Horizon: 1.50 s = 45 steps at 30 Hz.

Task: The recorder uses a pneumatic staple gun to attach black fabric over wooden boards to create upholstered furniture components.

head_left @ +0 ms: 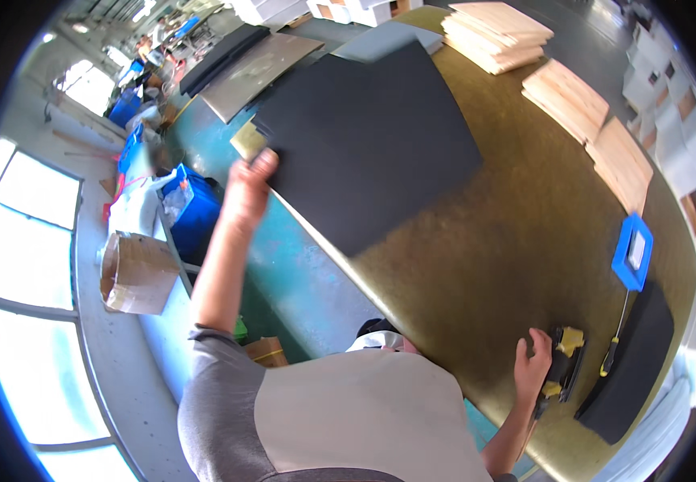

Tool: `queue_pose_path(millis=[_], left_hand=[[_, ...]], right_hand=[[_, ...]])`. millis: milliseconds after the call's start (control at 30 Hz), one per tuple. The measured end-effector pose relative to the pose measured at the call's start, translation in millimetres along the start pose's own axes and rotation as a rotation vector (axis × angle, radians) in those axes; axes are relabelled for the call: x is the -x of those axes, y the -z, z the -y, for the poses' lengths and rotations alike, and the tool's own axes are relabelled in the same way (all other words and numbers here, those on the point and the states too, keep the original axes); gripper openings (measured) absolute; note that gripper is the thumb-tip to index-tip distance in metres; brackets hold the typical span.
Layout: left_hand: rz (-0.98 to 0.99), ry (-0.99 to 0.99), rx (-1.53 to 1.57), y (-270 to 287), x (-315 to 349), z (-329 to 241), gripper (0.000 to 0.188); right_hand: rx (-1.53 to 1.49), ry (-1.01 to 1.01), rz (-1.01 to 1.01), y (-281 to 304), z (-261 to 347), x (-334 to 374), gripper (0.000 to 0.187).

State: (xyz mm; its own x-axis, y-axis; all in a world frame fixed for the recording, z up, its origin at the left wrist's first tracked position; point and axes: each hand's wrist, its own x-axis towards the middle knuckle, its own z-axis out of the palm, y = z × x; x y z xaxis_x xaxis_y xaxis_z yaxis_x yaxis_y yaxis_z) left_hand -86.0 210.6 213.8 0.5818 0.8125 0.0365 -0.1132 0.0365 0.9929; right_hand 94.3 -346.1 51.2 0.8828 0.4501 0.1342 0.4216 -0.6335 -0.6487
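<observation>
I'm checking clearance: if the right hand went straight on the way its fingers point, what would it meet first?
Probably the pale wooden panels across the brown table, though depth from the right hand is unclear.

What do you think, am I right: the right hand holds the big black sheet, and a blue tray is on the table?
No, the head view shows the left hand holding the big black sheet; the blue tray is on the table.
</observation>
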Motion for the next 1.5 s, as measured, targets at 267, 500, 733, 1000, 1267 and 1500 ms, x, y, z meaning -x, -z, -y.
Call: queue_pose_path(millis=[267,500,733,1000,1267,1500], left_hand=[[-0.175,-0.972,-1.012,57,-107,-32,0.035],[0.442,-0.587,-1.546,83,-124,99,0.076],[0.058,-0.544,-1.644,-21,-173,113,0.092],[0.213,-0.742,-1.902,-25,-264,160,0.068],[0.220,-0.530,-1.885,9,-331,182,0.068],[0.411,-0.919,-1.233,-49,-184,246,0.057]], right_hand=[[-0.082,0.054,0.044,-62,85,-57,0.030],[0.014,-0.021,0.080,-71,76,-34,0.030],[0.043,-0.149,0.133,-82,81,-20,0.030],[0.092,-0.231,-0.126,-48,87,-9,0.024],[0.251,-0.408,-0.731,95,-49,58,0.010],[0.418,-0.597,-0.712,172,-219,111,0.032]])
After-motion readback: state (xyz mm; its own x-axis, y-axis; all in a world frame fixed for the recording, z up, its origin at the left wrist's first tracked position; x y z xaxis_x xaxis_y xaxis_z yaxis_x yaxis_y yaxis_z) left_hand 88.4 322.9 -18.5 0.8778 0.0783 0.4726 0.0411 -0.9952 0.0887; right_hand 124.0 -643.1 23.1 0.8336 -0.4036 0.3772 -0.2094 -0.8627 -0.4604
